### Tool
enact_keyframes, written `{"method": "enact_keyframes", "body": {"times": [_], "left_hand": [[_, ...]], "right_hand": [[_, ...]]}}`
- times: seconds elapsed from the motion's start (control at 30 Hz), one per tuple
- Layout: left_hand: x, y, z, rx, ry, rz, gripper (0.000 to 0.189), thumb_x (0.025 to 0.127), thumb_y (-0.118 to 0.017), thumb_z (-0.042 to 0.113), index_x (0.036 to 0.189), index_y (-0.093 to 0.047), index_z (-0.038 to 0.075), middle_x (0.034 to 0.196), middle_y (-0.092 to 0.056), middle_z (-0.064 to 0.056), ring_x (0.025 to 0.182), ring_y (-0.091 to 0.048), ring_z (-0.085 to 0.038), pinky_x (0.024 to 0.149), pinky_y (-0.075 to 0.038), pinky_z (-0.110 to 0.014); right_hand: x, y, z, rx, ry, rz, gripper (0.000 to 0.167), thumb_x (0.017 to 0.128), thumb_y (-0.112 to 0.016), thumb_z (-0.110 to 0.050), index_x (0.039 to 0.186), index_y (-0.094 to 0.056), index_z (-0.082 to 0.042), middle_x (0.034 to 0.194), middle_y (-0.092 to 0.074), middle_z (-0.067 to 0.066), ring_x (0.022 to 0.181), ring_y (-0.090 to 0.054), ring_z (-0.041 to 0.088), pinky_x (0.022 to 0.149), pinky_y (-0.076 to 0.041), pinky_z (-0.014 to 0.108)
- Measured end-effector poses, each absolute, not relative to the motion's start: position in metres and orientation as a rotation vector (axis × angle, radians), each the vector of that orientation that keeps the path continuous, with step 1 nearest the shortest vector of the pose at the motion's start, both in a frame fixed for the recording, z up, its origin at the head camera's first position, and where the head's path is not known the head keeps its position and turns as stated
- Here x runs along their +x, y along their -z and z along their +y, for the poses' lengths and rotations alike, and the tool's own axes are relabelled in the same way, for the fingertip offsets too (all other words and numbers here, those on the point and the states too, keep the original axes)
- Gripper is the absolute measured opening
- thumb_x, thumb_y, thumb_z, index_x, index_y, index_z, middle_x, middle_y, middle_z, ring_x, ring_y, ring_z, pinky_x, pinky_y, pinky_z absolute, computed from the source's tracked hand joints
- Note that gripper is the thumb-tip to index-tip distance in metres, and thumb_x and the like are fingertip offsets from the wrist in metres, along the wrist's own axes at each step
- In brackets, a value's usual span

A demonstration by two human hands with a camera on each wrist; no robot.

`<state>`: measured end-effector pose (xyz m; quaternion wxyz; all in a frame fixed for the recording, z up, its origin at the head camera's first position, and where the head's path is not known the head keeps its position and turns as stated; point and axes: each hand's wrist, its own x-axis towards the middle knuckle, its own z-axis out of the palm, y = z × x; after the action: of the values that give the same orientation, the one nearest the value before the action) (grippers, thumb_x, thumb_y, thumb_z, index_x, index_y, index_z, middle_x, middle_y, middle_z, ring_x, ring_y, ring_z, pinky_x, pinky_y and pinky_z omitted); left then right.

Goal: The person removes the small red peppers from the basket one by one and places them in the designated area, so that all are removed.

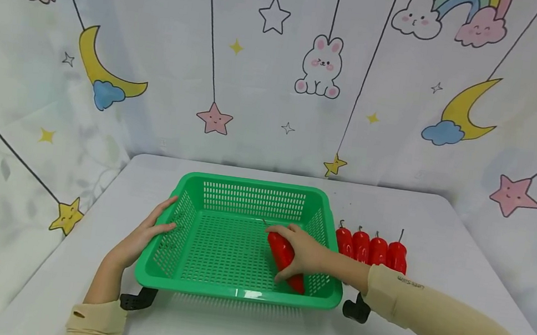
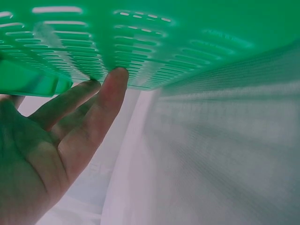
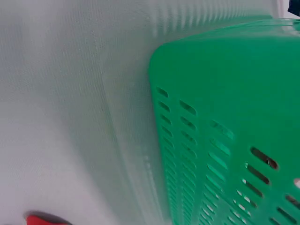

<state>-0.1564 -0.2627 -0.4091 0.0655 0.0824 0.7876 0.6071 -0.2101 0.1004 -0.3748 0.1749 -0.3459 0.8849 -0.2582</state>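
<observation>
A green plastic basket [image 1: 237,293] with slotted walls stands on the white table. Inside it, toward the right, my right hand [image 1: 302,254] grips a shiny red pepper [image 1: 282,251] with fingers and thumb around its sides. The pepper lies at a slant, stem pointing away. At the basket's left side is my left hand [image 1: 141,238], its thumb over the rim. From the left wrist, the left hand's fingers [image 2: 115,86] touch the slotted outer wall from below. The right wrist view shows the basket's outside wall [image 3: 211,70]; the right hand is hidden there.
Several red peppers [image 1: 361,247] lie in a row just right of the basket, partly behind the right forearm. Black wrist devices [image 1: 357,308] show beside both wrists. A patterned cloth backdrop [image 1: 279,79] rises behind the white table [image 1: 423,220].
</observation>
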Motion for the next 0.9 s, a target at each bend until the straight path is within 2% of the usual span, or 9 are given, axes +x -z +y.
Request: {"method": "enact_keyframes", "body": {"times": [0.33,0.9], "left_hand": [[-0.156,0.408,-0.262,0.236,-1.8,2.408,0.061,0.097,-0.043,0.026,0.148,-0.01,0.029,0.152,0.005,-0.003,0.136,0.008,-0.033,0.095,-0.005,-0.069],[-0.157,0.408,-0.262,0.242,-1.827,2.372,0.061,0.097,-0.043,0.024,0.148,-0.009,0.028,0.152,0.004,-0.004,0.136,0.002,-0.035,0.096,-0.011,-0.066]], "right_hand": [[-0.209,0.356,0.11,-0.988,0.85,2.563,0.086,0.062,-0.085,-0.027,0.133,-0.037,-0.02,0.117,-0.049,0.005,0.104,-0.047,0.023,0.066,-0.052,0.029],[-0.207,0.334,0.13,-0.952,0.977,2.584,0.087,0.064,-0.083,-0.03,0.137,-0.034,-0.023,0.121,-0.046,0.004,0.106,-0.047,0.024,0.066,-0.052,0.029]]}}
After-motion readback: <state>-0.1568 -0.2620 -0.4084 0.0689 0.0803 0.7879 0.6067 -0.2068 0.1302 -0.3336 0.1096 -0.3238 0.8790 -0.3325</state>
